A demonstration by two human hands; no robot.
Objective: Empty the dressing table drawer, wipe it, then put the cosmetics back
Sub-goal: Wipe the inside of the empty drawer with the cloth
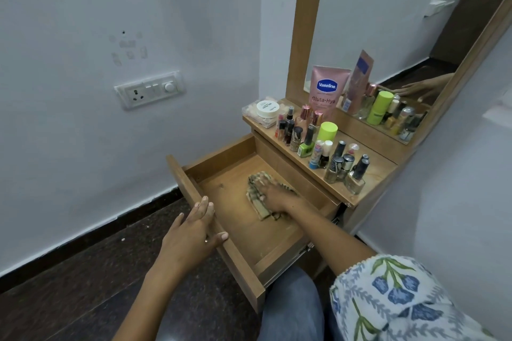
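The wooden drawer stands pulled out, and nothing lies in it but a striped beige cloth on its floor. My right hand lies flat on that cloth with the fingers straight, pressing it down. My left hand grips the drawer's front panel, fingers over the outer face and thumb hooked over the top edge. Several cosmetics stand on the dressing table top: nail polish bottles, lipsticks, a lime-green capped bottle, a pink Vaseline tube and a white jar.
The mirror in a wooden frame rises behind the shelf. A white wall with a switch plate is on the left. Dark stone floor lies below the drawer. My knee in blue jeans is under the drawer's near end.
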